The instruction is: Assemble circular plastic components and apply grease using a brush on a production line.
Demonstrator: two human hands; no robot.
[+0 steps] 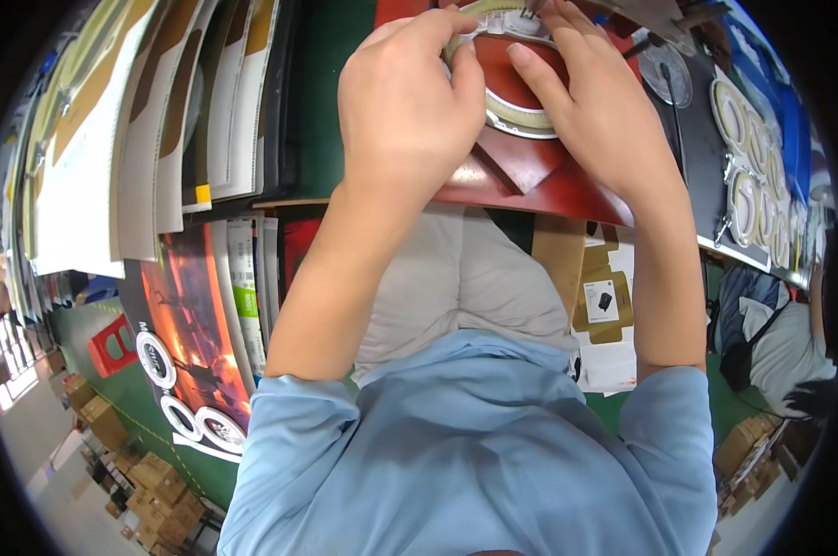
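Up at the far edge of the view, a round cream-and-white ring [521,122] lies on a glossy red-brown work surface [465,185]. My left hand [410,102] is closed at the ring's left side, thumb and fingers curled over its rim. My right hand [600,107] grips the right side, its thumb reaching over the inner opening and its fingers along the top. A clear piece [507,22] shows at the ring's far part between my hands. Just beyond it, a small metal machine part [532,9] comes down close to my right fingertips; its contact is hidden.
Tall printed cardboard sheets [159,120] stand at the left. A panel of several similar rings [753,157] lies at the right, near a clear round disc [665,76]. Dark machine parts [665,23] rise at the far right. Flattened printed card boxes [604,296] sit below the table edge.
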